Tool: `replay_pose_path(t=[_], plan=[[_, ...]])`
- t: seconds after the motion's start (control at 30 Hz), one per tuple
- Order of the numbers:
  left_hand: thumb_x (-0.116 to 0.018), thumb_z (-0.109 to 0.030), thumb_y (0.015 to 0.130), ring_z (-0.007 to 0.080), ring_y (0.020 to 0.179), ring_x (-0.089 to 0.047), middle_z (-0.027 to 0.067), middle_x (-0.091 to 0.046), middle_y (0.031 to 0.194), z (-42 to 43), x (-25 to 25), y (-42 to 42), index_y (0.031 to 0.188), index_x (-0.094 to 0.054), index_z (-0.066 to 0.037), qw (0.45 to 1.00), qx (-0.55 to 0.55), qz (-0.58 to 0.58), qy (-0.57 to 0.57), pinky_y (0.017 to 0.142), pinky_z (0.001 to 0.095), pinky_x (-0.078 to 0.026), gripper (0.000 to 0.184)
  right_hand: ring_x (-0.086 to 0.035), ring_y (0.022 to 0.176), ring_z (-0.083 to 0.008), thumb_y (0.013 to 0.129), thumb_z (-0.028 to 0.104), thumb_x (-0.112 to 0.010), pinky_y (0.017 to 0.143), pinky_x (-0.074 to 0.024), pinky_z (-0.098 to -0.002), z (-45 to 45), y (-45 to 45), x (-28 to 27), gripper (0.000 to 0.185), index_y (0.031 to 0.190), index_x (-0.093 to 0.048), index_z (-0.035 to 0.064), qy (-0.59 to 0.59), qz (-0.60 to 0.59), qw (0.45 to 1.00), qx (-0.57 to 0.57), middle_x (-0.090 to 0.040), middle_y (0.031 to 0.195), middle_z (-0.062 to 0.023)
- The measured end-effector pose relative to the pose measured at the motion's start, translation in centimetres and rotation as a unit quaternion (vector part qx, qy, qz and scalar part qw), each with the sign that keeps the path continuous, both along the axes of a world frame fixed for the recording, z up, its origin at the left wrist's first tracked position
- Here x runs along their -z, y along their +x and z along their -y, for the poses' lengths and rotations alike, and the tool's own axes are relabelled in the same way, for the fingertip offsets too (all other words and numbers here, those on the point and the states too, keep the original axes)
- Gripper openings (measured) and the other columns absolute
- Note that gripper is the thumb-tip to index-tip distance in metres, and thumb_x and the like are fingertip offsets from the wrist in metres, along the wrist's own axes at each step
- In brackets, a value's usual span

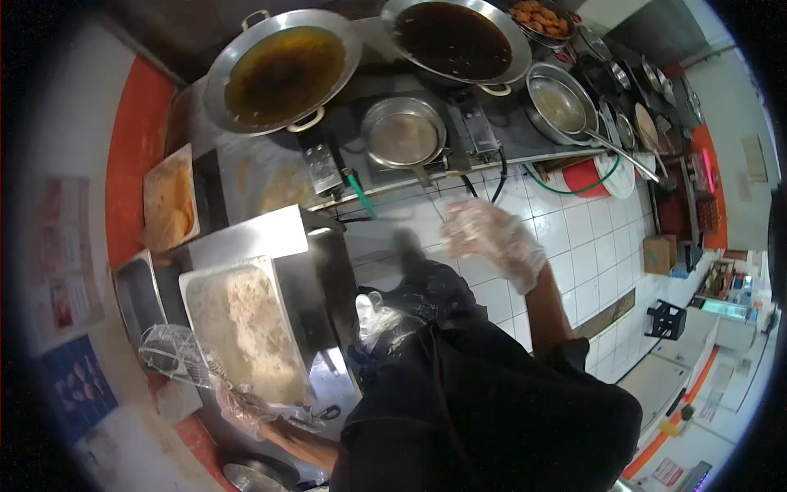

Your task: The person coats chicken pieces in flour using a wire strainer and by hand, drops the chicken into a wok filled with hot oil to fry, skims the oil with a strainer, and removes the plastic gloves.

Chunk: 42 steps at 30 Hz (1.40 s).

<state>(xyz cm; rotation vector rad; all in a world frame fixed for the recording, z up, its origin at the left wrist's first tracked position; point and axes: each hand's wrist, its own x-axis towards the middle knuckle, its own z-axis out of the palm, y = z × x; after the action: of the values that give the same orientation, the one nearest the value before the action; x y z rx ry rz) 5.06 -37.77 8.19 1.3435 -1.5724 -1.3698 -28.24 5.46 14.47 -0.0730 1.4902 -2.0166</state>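
Note:
My left hand [242, 410], in a clear plastic glove, is closed at the handle end of a wire strainer [176, 354]. The strainer's round wire head hangs over the left edge of a metal tray [190, 299] of pale flour [254, 328]. My right hand [494, 239], also gloved, is held out over the floor, its fingers curled at the end of a thin handle. That handle runs up to a round, shallow strainer [403, 133] at the stove's front edge, between two burner controls. The glove's glare partly hides the right fingers.
Two wide pans of dark oil, the left pan [215, 90] and the right pan [518, 51], sit on the stove. A metal bowl [561, 102] with a long ladle stands at right. Fried pieces [539, 16] fill a far pan. An orange-brown breading tray [170, 201] lies left.

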Motion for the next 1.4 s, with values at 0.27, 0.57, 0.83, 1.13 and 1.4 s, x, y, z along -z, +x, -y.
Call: replay_pose_path(t=[0.27,0.57,0.83,1.13,1.4], plan=[[-0.056,-0.033,0.091,0.0215,0.098,-0.05,0.0086,-0.053,0.115,-6.7,-4.1,-8.9,0.125,-0.052,-0.005,0.994,-0.096,-0.052,0.024,0.082,0.0325,-0.037,0.044,-0.057,0.107,-0.0251,0.099,0.037,-0.045,0.095,-0.0481,-0.0409,-15.2,-14.7,20.6,0.048,0.134,-0.045,0.0044,0.038,0.295,0.906,0.302,-0.056,0.121,-0.0127],[-0.055,-0.031,0.093,0.0272,0.112,-0.052,0.0117,-0.053,0.128,-13.9,-4.8,-15.5,0.131,-0.049,-0.006,0.988,-0.141,-0.06,0.022,0.096,0.0381,-0.039,0.046,-0.058,0.077,-0.0281,0.099,0.032,-0.041,0.064,-0.0506,-0.0364,-15.2,-21.7,37.4,0.027,0.104,-0.052,0.0082,-0.199,0.463,0.772,0.388,-0.058,0.092,-0.0106],[-0.054,-0.031,0.093,0.0265,0.104,-0.054,0.0111,-0.056,0.118,-16.4,-3.3,-16.6,0.128,-0.051,-0.005,0.99,-0.137,-0.027,0.013,0.088,0.0379,-0.041,0.043,-0.054,0.091,-0.0218,0.096,0.026,-0.04,0.076,-0.045,-0.0393,-15.3,-18.9,51.0,0.027,0.11,-0.054,0.0079,0.044,0.206,0.935,0.286,-0.058,0.103,-0.0063],[-0.053,-0.03,0.094,0.0257,0.094,-0.056,0.0106,-0.059,0.107,-16.2,-2.1,-17.3,0.124,-0.054,-0.003,0.995,-0.101,-0.015,0.014,0.08,0.0377,-0.042,0.041,-0.057,0.097,-0.0231,0.095,0.025,-0.042,0.081,-0.0475,-0.0393,-13.5,-19.8,45.0,0.024,0.109,-0.056,0.0098,0.478,0.108,0.824,0.285,-0.06,0.11,-0.008],[-0.052,-0.03,0.094,0.0251,0.085,-0.057,0.0101,-0.061,0.097,-15.3,-1.5,-14.2,0.122,-0.057,-0.002,0.995,-0.102,-0.005,0.002,0.073,0.0375,-0.044,0.039,-0.06,0.102,-0.0248,0.095,0.024,-0.044,0.082,-0.0504,-0.0382,-15.9,-19.1,48.5,0.022,0.108,-0.057,0.0111,0.587,-0.083,0.805,-0.01,-0.062,0.115,-0.01]])
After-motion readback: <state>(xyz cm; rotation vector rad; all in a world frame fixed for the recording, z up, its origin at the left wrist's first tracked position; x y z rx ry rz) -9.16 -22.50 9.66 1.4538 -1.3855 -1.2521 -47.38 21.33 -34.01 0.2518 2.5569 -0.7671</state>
